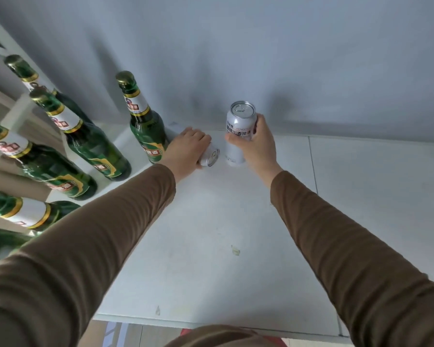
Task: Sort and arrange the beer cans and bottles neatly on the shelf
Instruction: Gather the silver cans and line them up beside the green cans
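Two white aluminium beer cans sit at the far middle of the white shelf top [211, 234]. The upright white can with printed characters [239, 132] is gripped around its side by the right hand [257, 144]. The white can lying on its side [209, 156] is covered by the left hand [186, 147], fingers curled over it. Seven green glass beer bottles with gold-trimmed labels crowd the left; the nearest upright green bottle [143, 121] stands just beside the left hand.

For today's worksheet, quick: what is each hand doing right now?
Left hand: closed over a silver can lying on its side on the shelf.
Right hand: grip closed round an upright silver can.
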`<state>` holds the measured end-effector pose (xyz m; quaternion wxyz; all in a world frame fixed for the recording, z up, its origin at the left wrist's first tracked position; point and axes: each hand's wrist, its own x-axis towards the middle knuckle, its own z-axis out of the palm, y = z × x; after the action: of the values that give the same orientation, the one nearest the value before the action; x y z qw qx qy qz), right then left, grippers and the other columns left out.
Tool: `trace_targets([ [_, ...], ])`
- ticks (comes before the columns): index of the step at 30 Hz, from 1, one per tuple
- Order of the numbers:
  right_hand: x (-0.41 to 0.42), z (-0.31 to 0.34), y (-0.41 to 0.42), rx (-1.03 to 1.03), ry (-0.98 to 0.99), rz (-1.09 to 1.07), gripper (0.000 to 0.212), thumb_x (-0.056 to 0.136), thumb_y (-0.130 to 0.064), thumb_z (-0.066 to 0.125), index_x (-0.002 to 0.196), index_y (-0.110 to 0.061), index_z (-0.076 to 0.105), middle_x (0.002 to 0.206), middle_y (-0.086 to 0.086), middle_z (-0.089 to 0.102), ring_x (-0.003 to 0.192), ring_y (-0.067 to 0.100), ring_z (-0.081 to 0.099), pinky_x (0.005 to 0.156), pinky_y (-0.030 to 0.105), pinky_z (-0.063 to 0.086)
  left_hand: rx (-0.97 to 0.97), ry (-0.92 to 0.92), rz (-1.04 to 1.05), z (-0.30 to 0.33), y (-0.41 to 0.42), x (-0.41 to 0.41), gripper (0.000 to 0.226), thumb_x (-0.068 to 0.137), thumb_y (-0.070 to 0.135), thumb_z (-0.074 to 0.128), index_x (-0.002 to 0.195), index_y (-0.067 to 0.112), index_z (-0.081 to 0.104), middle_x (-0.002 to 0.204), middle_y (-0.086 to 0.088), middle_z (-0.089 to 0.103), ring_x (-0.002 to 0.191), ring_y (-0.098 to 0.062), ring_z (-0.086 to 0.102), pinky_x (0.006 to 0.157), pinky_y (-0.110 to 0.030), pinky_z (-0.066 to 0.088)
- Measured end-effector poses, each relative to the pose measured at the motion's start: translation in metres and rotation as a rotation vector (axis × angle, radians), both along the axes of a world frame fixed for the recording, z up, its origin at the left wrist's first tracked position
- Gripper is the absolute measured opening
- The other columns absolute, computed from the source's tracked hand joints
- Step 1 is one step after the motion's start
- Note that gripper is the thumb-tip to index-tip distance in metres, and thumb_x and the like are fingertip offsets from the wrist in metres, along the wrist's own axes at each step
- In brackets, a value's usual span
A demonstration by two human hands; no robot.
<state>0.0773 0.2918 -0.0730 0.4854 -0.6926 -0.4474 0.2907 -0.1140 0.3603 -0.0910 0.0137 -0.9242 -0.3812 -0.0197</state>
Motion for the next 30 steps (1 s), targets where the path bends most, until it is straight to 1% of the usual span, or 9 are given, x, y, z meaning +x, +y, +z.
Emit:
trace_targets([
  [4,0.017,0.008,-0.028,-0.002,0.01,-0.099,0.061,0.061,-0.047,0.083,0.112,-0.03,0.055,0.107,-0.015,0.069,0.098,0.009,0.066,0.091,0.045,0.054,-0.142,-0.278,0.065,0.014,-0.013,0.01,0.075,0.065,0.03,0.09,0.129,0.011,0.055,0.125,-0.009,0.061,0.116,-0.032,0.053,0.096,-0.042,0.043],
  [7,0.025,0.018,-0.053,0.006,0.011,-0.157,0.057,0.061,-0.046,0.084,0.109,-0.034,0.055,0.104,-0.017,0.069,0.097,0.009,0.067,0.09,0.046,0.055,-0.278,-0.534,0.154,0.024,-0.028,0.02,0.07,0.066,0.033,0.09,0.124,0.017,0.056,0.116,-0.002,0.061,0.106,-0.024,0.054,0.085,-0.037,0.045],
  [10,0.029,0.031,-0.08,0.017,0.003,-0.191,0.052,0.063,-0.042,0.084,0.104,-0.031,0.056,0.1,-0.016,0.069,0.094,0.009,0.068,0.088,0.045,0.055,-0.516,-0.797,0.238,0.036,-0.049,0.031,0.059,0.068,0.033,0.089,0.117,0.023,0.057,0.101,0.012,0.06,0.085,0.002,0.054,0.07,-0.012,0.039],
  [12,0.031,0.04,-0.098,0.034,0.025,-0.2,0.051,0.065,-0.037,0.085,0.105,-0.025,0.056,0.099,-0.015,0.069,0.093,0.01,0.067,0.088,0.045,0.056,-0.665,-0.911,0.26,0.044,-0.065,0.038,0.051,0.071,0.032,0.089,0.111,0.024,0.058,0.09,0.017,0.06,0.07,0.012,0.052,0.061,-0.005,0.036],
  [14,0.035,0.046,-0.117,0.038,0.042,-0.208,0.052,0.066,-0.034,0.086,0.107,-0.025,0.057,0.099,-0.016,0.069,0.094,0.01,0.067,0.089,0.043,0.056,-0.772,-0.973,0.242,0.047,-0.082,0.046,0.046,0.074,0.03,0.088,0.109,0.021,0.059,0.088,0.015,0.063,0.066,0.013,0.053,0.061,-0.005,0.038],
  [19,0.053,0.056,-0.168,0.06,0.043,-0.256,0.051,0.068,-0.029,0.087,0.109,-0.026,0.058,0.099,-0.018,0.068,0.092,0.003,0.064,0.089,0.038,0.055,-0.961,-1.069,0.196,0.052,-0.125,0.072,0.051,0.075,0.029,0.087,0.119,0.021,0.061,0.107,0.006,0.071,0.088,-0.004,0.063,0.077,-0.021,0.052],
  [22,0.07,0.058,-0.2,0.063,0.038,-0.287,0.051,0.069,-0.026,0.088,0.11,-0.025,0.058,0.099,-0.018,0.068,0.093,0.003,0.064,0.09,0.036,0.055,-1.0,-1.079,0.178,0.056,-0.154,0.094,0.05,0.076,0.028,0.087,0.117,0.019,0.061,0.104,0.007,0.07,0.082,-0.001,0.061,0.073,-0.018,0.049],
  [26,0.102,0.055,-0.247,0.043,0.012,-0.315,0.055,0.065,-0.038,0.088,0.109,-0.033,0.056,0.103,-0.017,0.068,0.103,0.012,0.065,0.092,0.048,0.055,-1.022,-1.068,0.132,0.059,-0.198,0.132,0.048,0.077,0.025,0.087,0.115,0.018,0.06,0.103,0.008,0.069,0.079,0.002,0.06,0.069,-0.012,0.047],
  [30,0.151,0.05,-0.303,0.04,-0.021,-0.319,0.056,0.064,-0.041,0.087,0.11,-0.034,0.056,0.107,-0.017,0.068,0.106,0.012,0.063,0.091,0.05,0.054,-1.023,-1.042,0.104,0.062,-0.251,0.186,0.05,0.076,0.025,0.087,0.116,0.017,0.059,0.102,0.009,0.068,0.08,0.001,0.06,0.071,-0.013,0.048],
])
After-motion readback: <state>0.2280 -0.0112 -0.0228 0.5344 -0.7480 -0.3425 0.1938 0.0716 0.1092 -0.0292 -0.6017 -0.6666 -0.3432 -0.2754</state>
